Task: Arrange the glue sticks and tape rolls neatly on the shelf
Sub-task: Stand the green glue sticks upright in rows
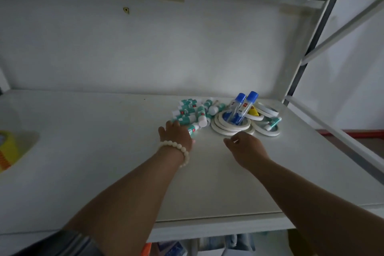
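Several teal-and-white glue sticks [188, 110] lie in a loose heap on the white shelf [104, 151]. Right of them sits a stack of thin white tape rolls [228, 127], with two blue-capped glue tubes [243, 108] standing tilted inside the stack's hole. More tape rolls [268, 111] and one glue stick [274, 122] lie further right. My left hand [176, 134], with a bead bracelet on the wrist, rests fingers down on the front glue stick [193, 130] of the heap. My right hand [247, 144] hovers just in front of the tape stack, fingers curled, holding nothing that I can see.
A yellow tape roll [8, 149] lies at the shelf's far left edge. A yellow item [254, 112] sits among the tape rolls. The metal shelf frame [307, 52] rises on the right, with another shelf overhead. Items show dimly on the shelf below [176, 247].
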